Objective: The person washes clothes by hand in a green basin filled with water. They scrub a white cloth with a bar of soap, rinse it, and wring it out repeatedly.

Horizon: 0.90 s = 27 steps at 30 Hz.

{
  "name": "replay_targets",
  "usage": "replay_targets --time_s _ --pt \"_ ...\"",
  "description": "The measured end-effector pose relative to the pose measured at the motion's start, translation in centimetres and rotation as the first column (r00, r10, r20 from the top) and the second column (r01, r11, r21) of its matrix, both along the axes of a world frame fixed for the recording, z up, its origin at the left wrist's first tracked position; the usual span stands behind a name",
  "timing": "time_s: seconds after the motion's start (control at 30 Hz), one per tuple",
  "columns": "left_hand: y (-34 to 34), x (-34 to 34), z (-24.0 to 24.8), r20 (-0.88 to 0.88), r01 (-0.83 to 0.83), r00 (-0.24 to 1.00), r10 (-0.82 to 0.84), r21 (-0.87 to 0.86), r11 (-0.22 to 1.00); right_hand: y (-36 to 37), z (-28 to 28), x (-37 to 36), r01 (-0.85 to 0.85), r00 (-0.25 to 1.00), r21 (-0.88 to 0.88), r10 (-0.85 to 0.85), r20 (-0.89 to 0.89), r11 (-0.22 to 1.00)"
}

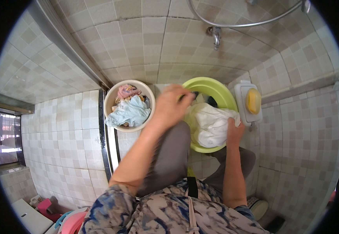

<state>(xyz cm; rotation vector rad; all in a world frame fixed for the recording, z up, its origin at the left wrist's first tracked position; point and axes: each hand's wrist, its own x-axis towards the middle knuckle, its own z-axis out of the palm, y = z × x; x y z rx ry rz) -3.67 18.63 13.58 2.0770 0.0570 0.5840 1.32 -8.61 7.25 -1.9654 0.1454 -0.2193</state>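
Observation:
A lime-green basin [227,92] stands before me with a wet white cloth or garment [211,124] bunched in it. My right hand [235,130] is closed on the right edge of the white garment. Above the basin's left rim is my left hand [173,105], its fingers curled, slightly blurred. Something small, dark and yellowish shows at its fingertips; I cannot make out what it is. Behind the white garment, a dark piece of cloth [211,102] lies in the basin.
On the left sits a cream tub [107,102] of crumpled clothes, light blue [128,112] and pink [127,91]. A yellow soap bar [253,101] rests on a white soap dish [256,117] at right. A tap [215,37] and metal hose [247,25] are on the tiled wall.

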Motion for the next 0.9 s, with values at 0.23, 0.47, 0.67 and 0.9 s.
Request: replay_targets --time_s 0.23,0.47,0.67,0.9 --pt "9.5 -13.1 -16.7 -0.776 -0.432 0.629 -0.046 -0.399 0.809 2.0 0.1 0.3 -0.011 0.998 0.152 0.021 -0.062 0.988" --pt "5.4 -19.6 -24.5 -0.884 -0.611 0.324 -0.337 -0.468 0.638 2.5 -0.3 0.1 -0.060 0.992 0.075 0.068 -0.108 0.995" --pt "5.5 -19.9 -23.8 -0.860 -0.644 0.315 -0.402 -0.504 0.575 1.8 -1.0 0.3 -0.151 0.987 0.049 0.153 -0.043 0.987" --pt "5.1 -21.0 -24.9 -0.839 -0.686 0.332 -0.431 -0.528 0.500 2.7 -0.3 -0.7 -0.096 0.993 0.039 0.098 -0.071 0.995"
